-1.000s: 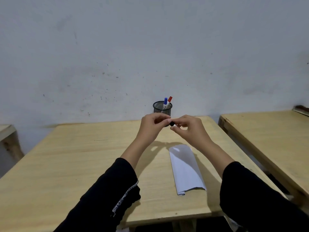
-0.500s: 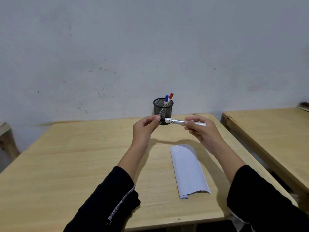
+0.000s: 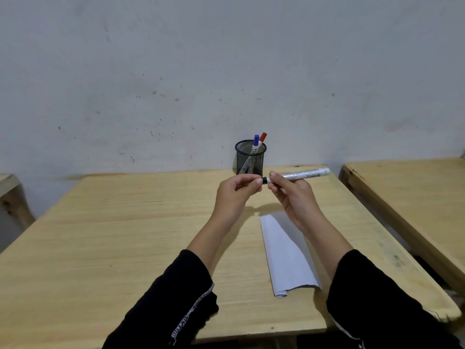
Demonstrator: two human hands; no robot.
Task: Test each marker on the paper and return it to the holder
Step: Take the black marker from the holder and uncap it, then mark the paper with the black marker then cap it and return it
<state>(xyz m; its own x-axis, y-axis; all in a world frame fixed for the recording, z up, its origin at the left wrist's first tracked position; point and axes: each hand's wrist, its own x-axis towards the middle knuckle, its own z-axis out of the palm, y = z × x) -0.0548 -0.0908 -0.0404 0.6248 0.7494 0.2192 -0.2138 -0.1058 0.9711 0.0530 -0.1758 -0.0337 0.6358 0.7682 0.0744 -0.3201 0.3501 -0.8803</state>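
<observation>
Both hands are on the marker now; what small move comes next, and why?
Probably pull the black cap off with the left hand: the right hand holds the marker barrel, the cap seems still seated, and the paper below looks unmarked.

A white marker (image 3: 303, 174) is lying level in mid-air; blue (image 3: 256, 144) and red (image 3: 262, 137) ones are standing in the black mesh holder (image 3: 250, 157) at the table's far edge, the folded paper (image 3: 286, 253) lying toward its near right corner.

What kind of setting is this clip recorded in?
Probably a plain classroom or study room. Bare wooden desks stand side by side, one in front and another to the right, against a scuffed white wall, with a mesh pen holder and a folded sheet of paper on the front desk.
</observation>
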